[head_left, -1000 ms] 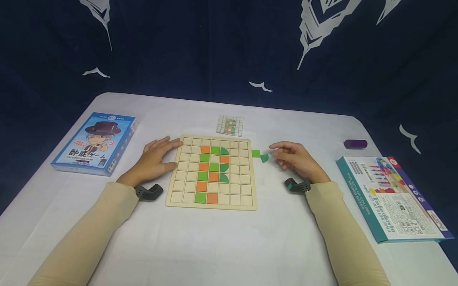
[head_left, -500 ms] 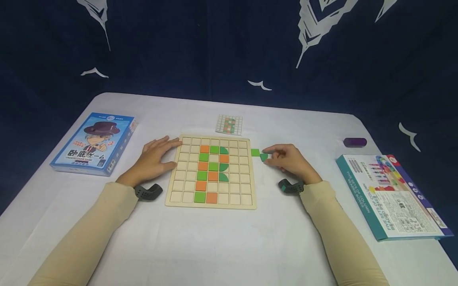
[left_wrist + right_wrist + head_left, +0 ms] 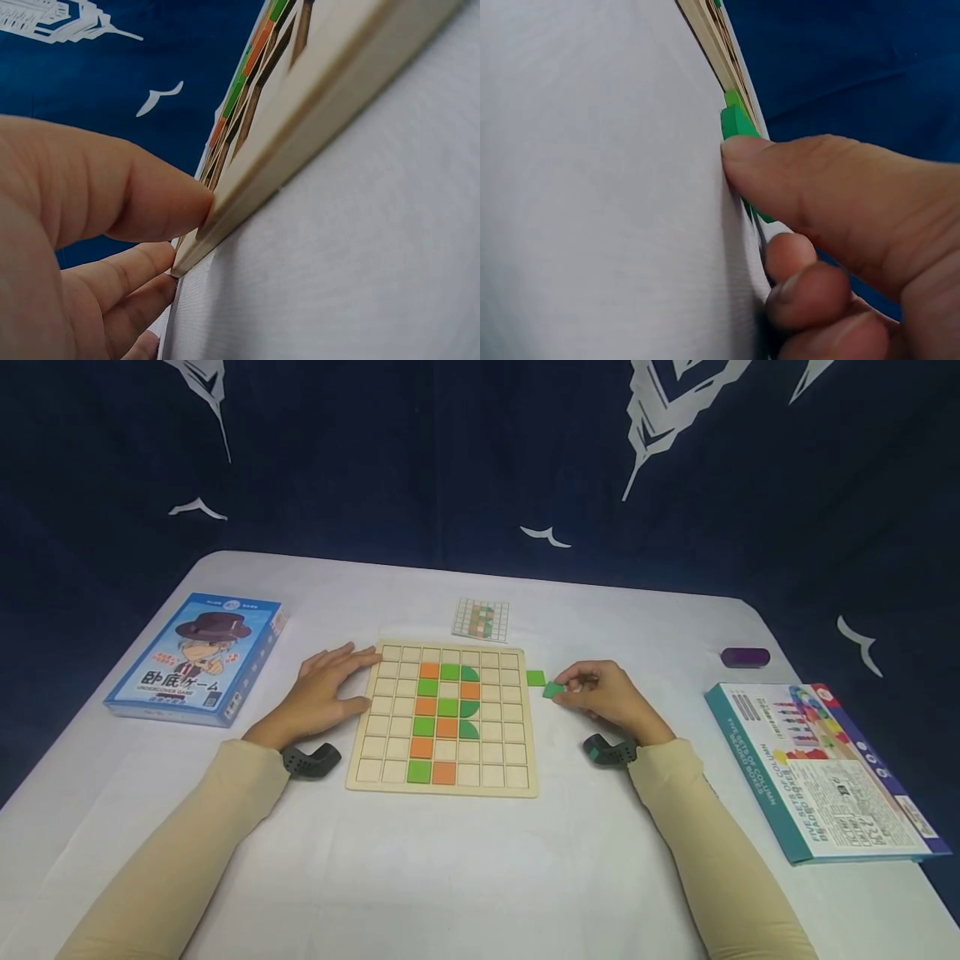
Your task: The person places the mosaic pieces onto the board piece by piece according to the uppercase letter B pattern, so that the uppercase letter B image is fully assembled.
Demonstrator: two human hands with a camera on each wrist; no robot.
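A light wooden grid board (image 3: 442,791) lies flat in the head view, with orange and light green squares and dark green quarter-circle tiles in some of its cells. My left hand (image 3: 322,691) rests at the board's left edge, fingers extended; in the left wrist view its thumb (image 3: 169,199) touches the rim. Right of the board, my right hand (image 3: 609,697) pinches a dark green quarter-circle tile (image 3: 552,690) between thumb and fingers. The right wrist view shows this tile (image 3: 737,122) partly covered by the thumb. A light green square tile (image 3: 536,678) lies against the board's right edge.
Behind the board lies a small printed pattern card (image 3: 481,620). A blue game box (image 3: 198,660) is at the left. A teal and purple beads box (image 3: 825,777) lies at the right, with a purple oblong object (image 3: 745,657) behind it.
My right hand has moved left and taken the dark green quarter-circle tile between thumb and fingers. The tile has turned and shifted slightly. My left hand has stayed at the board.
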